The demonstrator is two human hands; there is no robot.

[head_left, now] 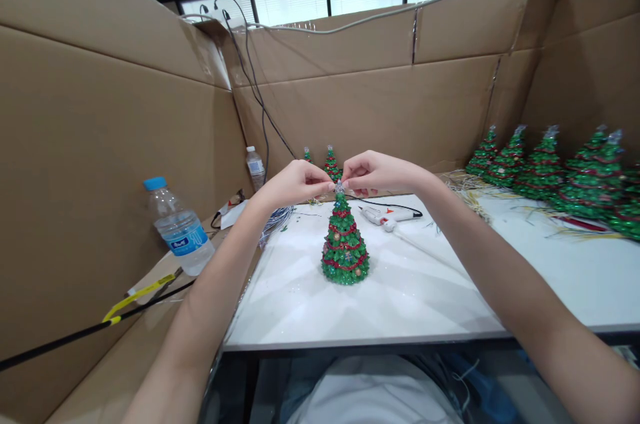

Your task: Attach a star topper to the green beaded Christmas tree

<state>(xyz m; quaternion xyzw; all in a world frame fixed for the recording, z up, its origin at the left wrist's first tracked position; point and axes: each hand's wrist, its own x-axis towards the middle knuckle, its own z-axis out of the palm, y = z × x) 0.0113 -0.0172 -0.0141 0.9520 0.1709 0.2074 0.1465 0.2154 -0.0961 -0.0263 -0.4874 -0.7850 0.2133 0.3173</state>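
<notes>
A green Christmas tree figurine (345, 244) with red garlands and small ornaments stands upright on the white table, in front of me. At its tip is a clear star topper (339, 187). My left hand (300, 183) pinches the topper from the left, with fingers closed. From the other side my right hand (373, 173) pinches at the same topper, fingertips together. Behind the figurine, to the right, a white hot glue gun (390, 215) lies on the table.
Several finished-looking trees (545, 161) line the right back, among loose wires. Two more trees (331, 163) stand behind my hands. A water bottle (180, 227) is at left, another bottle (255, 167) farther back. Cardboard walls (370, 94) enclose the white table (300, 307). A wire bundle (277, 221) lies near the left edge.
</notes>
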